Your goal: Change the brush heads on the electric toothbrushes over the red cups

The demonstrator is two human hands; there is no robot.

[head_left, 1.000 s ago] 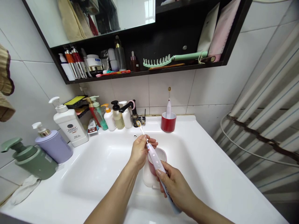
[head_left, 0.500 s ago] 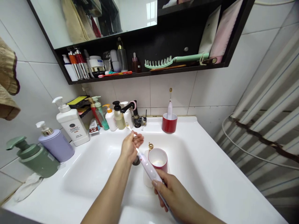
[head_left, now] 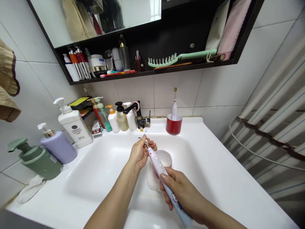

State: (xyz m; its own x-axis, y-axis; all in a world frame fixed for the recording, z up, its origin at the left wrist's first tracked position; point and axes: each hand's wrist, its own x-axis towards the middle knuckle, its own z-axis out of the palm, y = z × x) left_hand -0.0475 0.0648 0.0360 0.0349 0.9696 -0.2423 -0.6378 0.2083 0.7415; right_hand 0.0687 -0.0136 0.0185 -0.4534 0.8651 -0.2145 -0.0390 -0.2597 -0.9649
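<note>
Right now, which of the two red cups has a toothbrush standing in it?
The red cup on the back ledge, right of the tap; the other cup, down in the basin, has none.

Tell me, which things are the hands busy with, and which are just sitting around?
Busy with: the electric toothbrush, its body in the right hand, its neck pinched by the left hand; the pink cup in the sink right beneath it.
Just sitting: red cup with a second toothbrush, white pump bottle, purple bottle, green bottle, green comb on the shelf.
</note>
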